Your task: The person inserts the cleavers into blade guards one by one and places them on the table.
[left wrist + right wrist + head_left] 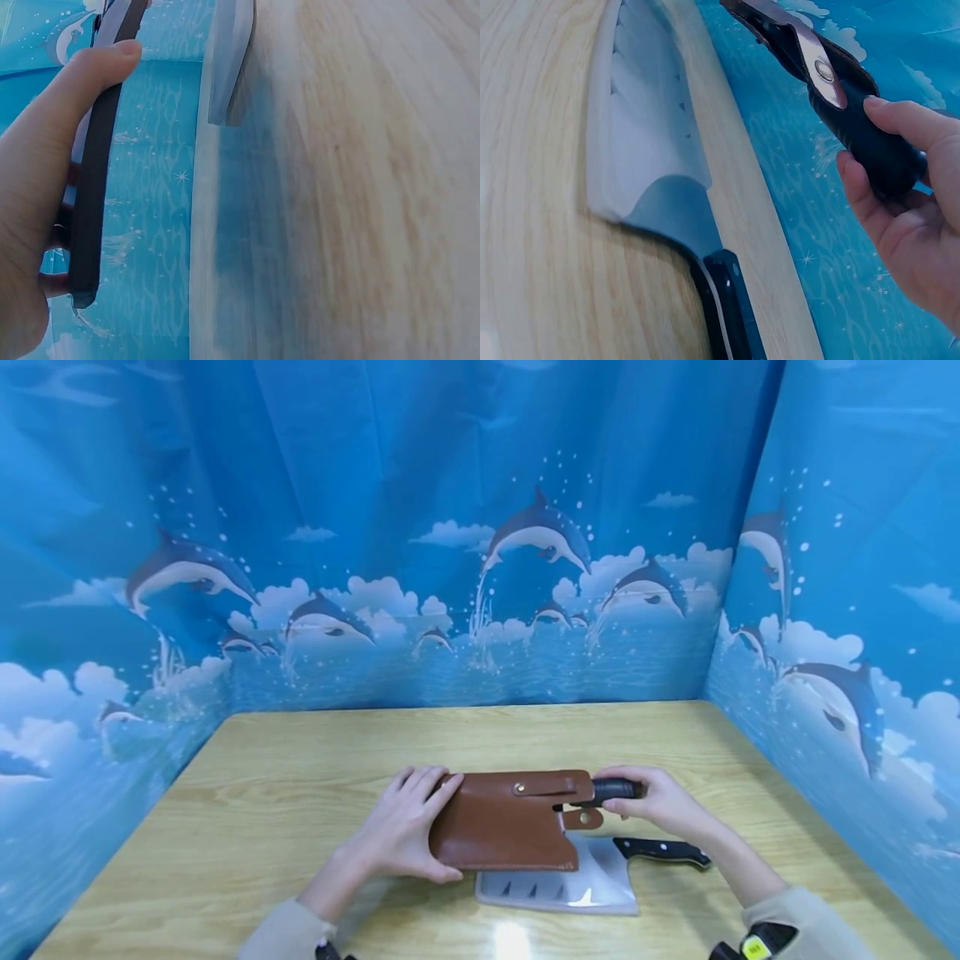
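A brown leather knife sheath [510,822] is held up over the table by both hands. My left hand [408,822] grips its closed left end, thumb along the lower edge and fingers at the top. From the sheath's right end sticks a black knife handle [615,790], and my right hand [652,797] holds it between thumb and fingers. The blade is hidden inside the leather. A snap strap [825,71] lies beside the handle in the right wrist view. In the left wrist view the sheath [97,187] shows edge-on, with the thumb pressing its near face.
Below the sheath, a cleaver [600,877] lies on the wooden table [315,760], its blade in a translucent cover and its black handle [663,852] pointing right. Blue dolphin-print curtains [420,568] stand along the table's back and sides.
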`<state>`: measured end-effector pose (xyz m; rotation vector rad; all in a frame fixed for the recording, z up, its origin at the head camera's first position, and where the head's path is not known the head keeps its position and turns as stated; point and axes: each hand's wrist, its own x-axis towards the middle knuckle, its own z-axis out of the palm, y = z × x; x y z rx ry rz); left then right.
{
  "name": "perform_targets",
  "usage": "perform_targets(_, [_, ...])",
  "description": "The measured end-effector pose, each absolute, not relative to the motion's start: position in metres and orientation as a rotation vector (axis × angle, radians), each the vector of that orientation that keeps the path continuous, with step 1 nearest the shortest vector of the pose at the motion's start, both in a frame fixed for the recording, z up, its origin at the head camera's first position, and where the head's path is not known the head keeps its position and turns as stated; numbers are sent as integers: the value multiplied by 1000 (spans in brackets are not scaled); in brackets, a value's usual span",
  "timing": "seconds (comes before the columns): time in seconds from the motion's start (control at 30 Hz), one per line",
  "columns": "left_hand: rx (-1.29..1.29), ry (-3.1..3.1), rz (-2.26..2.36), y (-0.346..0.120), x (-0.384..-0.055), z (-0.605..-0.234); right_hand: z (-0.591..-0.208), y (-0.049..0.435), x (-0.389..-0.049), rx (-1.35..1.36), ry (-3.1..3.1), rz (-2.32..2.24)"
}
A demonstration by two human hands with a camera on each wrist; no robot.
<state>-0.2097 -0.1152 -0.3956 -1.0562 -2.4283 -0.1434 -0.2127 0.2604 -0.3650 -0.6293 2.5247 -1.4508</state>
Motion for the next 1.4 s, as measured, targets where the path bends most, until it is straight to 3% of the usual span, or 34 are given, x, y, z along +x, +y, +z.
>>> perform_targets(0.77, [-1066,-2442,-116,-103,-211,-392,-368,252,-221,-631,2565,-1490])
perform_targets(1.4, [-1102,-2559,-24,-47,-248,-382,-376,296,-238,-387,2701,-1587])
